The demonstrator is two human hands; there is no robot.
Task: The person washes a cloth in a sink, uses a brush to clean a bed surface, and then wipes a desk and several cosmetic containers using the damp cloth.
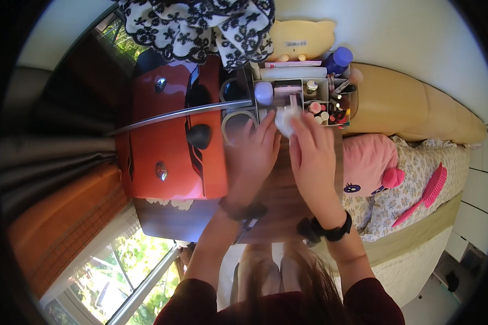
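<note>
Over the front edge of a white cosmetics organizer (267,117), my right hand (313,157) pinches a small white rounded thing (285,121); motion blur hides its kind. Close beside it, my left hand (255,154) has its fingers stretched out and apart, with nothing seen in them. Its fingertips are near the organizer's front left corner; whether they touch it I cannot tell. Standing in the compartments are a lilac-lidded jar (263,93), a small bottle with a pale cap (311,88), pink-topped pots (315,108) and makeup brushes (340,102).
An orange-red case (173,181) lies left on the brown wooden table (282,216), by a mirror (81,81). Behind the organizer are a purple bottle (339,60) and yellow board (298,38). To the right, a bed holds a pink plush pillow (366,157) and pink hairbrush (431,189).
</note>
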